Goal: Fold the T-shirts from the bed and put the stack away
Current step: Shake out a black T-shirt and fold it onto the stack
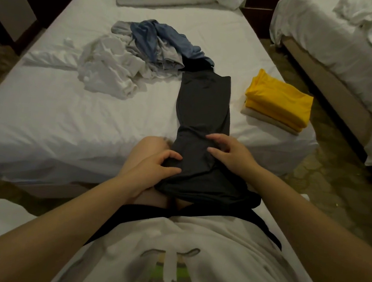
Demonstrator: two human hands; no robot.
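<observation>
A dark grey T-shirt folded into a long strip is laid on the white-sheeted bed, its near end pinched at either edge by the curled left hand and right hand.

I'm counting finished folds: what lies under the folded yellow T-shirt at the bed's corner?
A folded cream garment lies under the yellow T-shirt, only its near edge showing. The rest of it is covered, so its type cannot be told.
</observation>
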